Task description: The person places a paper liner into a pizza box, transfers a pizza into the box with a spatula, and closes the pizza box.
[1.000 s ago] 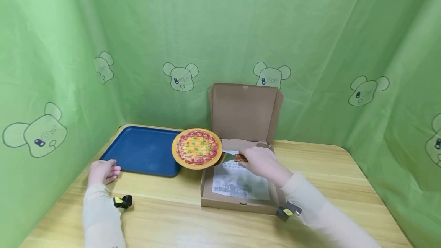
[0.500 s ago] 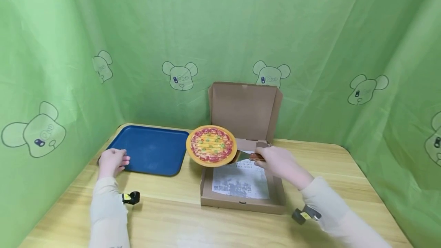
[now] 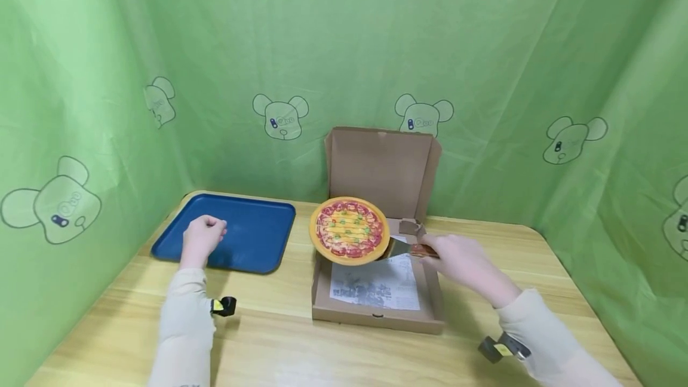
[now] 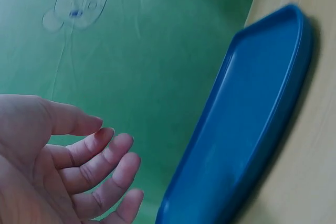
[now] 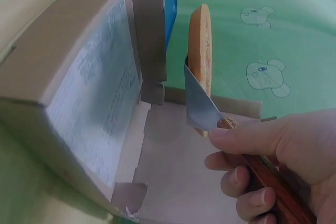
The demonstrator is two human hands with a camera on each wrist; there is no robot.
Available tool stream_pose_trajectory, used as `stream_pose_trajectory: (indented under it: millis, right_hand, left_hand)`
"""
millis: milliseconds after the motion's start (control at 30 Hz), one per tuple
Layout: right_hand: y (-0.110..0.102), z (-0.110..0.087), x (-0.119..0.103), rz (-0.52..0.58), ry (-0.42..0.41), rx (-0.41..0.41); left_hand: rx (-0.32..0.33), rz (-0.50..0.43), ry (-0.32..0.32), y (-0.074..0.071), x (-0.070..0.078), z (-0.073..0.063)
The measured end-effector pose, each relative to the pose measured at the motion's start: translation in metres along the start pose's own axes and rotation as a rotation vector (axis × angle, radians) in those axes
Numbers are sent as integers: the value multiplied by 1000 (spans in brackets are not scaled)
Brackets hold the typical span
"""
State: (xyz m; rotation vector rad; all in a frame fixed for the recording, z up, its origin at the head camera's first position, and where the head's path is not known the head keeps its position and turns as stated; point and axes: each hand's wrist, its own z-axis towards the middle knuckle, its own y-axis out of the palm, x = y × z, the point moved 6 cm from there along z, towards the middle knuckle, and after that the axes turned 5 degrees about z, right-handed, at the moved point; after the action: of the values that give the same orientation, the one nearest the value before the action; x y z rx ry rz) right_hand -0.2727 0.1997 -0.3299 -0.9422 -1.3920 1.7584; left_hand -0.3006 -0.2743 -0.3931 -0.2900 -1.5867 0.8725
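My right hand point(image 3: 457, 258) grips the wooden handle point(image 5: 278, 195) of a pizza server, whose metal blade point(image 5: 202, 103) carries a whole round pizza point(image 3: 349, 230). In the head view the pizza overlaps the back left part of an open cardboard pizza box point(image 3: 376, 319); the right wrist view shows it edge-on, raised over the box. A printed paper sheet point(image 3: 371, 288) lines the box floor. Over the blue tray point(image 3: 258, 237) hovers my left hand point(image 3: 201, 237), fingers loosely bent with nothing in them, as the left wrist view also shows.
The box lid point(image 3: 380, 172) stands upright at the back, near the green curtain point(image 3: 344, 46) that surrounds the table. The wooden table point(image 3: 290, 345) extends in front and to the right of the box. The tray lies at the table's back left.
The pizza on the server has moved right, from beside the tray to over the box, with my right hand. My left hand has moved right and forward over the tray.
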Motion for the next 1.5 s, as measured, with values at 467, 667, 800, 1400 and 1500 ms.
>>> stream_pose_trajectory:
  millis: [467,667,800,1400,1500]
  right_hand:
    - [-7,-20,25,9,36,-23]
    - [-9,-25,32,-18,29,-24]
    - [-13,-25,36,-38,-1,-11]
    - [-2,-15,77,-9,-96,-102]
    - [0,-12,84,-10,-93,-114]
  left_hand:
    - [-196,-132,78,62,42,-12]
    - [-365,-247,72,99,55,-24]
    - [-473,-298,71,121,64,-35]
    - [-716,-431,38,166,68,-58]
    - [-716,-435,38,169,67,-58]
